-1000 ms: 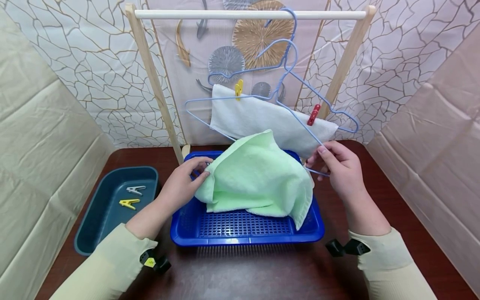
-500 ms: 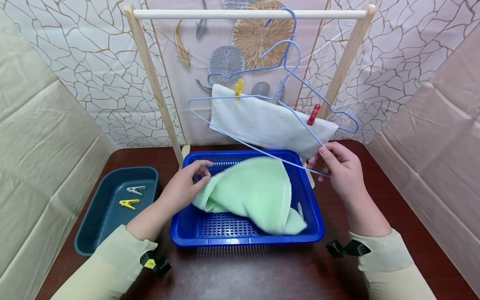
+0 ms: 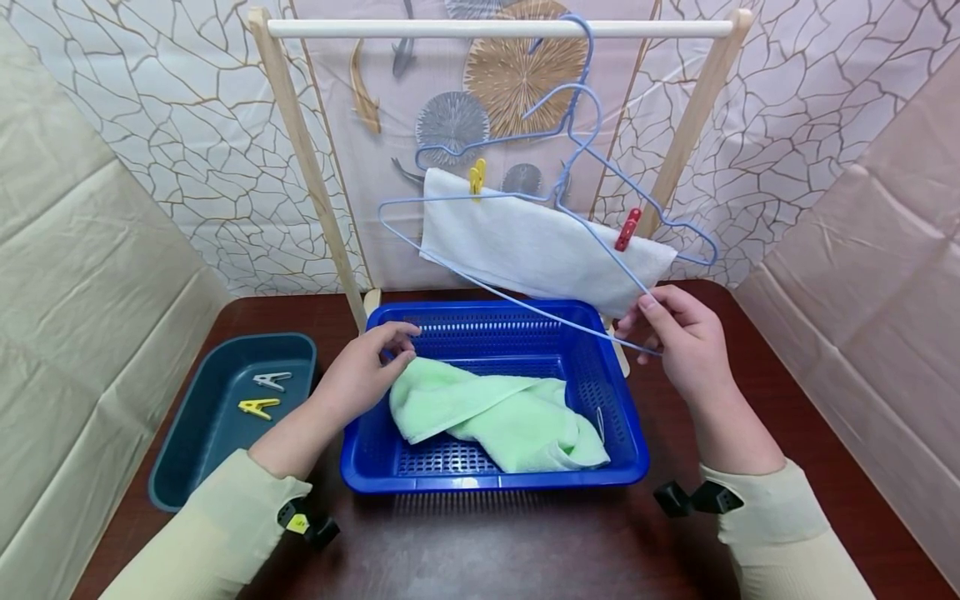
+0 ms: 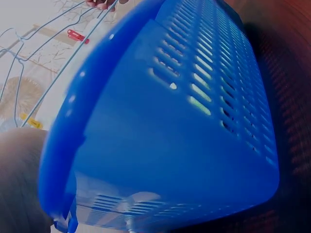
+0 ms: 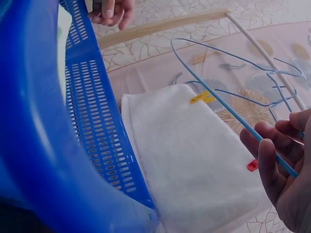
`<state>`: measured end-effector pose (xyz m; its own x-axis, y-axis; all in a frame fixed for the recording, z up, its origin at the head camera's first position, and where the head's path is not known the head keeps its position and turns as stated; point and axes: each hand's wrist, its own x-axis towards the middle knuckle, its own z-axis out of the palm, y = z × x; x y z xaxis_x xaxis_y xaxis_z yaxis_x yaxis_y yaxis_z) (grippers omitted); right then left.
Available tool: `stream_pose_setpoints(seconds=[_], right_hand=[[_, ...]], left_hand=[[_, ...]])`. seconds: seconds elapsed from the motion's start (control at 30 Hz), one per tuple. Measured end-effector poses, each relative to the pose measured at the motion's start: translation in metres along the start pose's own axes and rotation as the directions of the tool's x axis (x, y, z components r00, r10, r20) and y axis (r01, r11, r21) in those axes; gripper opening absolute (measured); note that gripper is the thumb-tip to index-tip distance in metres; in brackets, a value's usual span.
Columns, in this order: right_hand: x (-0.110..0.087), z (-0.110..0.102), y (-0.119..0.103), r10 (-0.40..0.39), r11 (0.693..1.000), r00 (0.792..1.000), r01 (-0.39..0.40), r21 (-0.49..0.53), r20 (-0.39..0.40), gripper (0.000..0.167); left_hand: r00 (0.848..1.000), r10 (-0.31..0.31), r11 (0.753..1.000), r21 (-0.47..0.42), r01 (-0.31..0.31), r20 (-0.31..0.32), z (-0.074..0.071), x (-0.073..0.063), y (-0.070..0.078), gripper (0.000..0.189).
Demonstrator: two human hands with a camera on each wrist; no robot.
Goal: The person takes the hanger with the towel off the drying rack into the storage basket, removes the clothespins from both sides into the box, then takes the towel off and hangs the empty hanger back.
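Observation:
A light green towel [image 3: 510, 408] lies loosely folded in the blue basket [image 3: 491, 482]. My left hand [image 3: 362, 371] hovers over the basket's left rim beside the towel, fingers loosely bent; in the right wrist view the left hand [image 5: 114, 12] has nothing in it. With my right hand [image 3: 684, 342] I hold the right corner of a bare blue wire hanger [image 3: 480, 287], tilted above the basket. The right wrist view shows curled fingers around the hanger's wire [image 5: 233, 114]. Whether the left fingertips touch the towel is hard to tell.
Behind, a white towel [image 3: 525, 242] hangs from a second blue hanger [image 3: 693, 229] with yellow [image 3: 477, 179] and red [image 3: 628, 229] clothespins, on a rack's white bar [image 3: 420, 30]. A teal tray [image 3: 210, 442] at left holds a white clothespin [image 3: 272, 381] and a yellow clothespin [image 3: 258, 407].
The green towel has come away from the held hanger and dropped into the basket, leaving the hanger bare. The left hand has stayed near the left rim; the right hand keeps its hold.

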<state>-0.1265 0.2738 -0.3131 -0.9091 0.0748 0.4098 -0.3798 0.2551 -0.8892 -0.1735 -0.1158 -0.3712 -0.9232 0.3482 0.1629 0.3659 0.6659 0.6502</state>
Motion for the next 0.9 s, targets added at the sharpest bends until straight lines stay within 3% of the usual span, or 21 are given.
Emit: stream_pose_setpoints(seconds=[0.43,0.7,0.9], right_hand=[[0.006,0.003,-0.01,-0.048,0.99,0.998,0.053,-0.127,0.046,0.024],[0.011,0.006,-0.02,-0.066,0.971,0.992,0.09,-0.221,0.11,0.021],[0.018,0.009,-0.029,-0.061,0.958,0.988,0.099,-0.268,0.144,0.023]], left_hand=[[0.998,-0.045,0.999,0.016,0.046,-0.046,-0.015,0.0,-0.002,0.032],[0.994,-0.039,0.999,-0.018,0.038,-0.101,-0.025,0.002,-0.006,0.034],[0.986,-0.077,0.996,-0.059,0.069,-0.149,-0.037,0.005,-0.008,0.038]])
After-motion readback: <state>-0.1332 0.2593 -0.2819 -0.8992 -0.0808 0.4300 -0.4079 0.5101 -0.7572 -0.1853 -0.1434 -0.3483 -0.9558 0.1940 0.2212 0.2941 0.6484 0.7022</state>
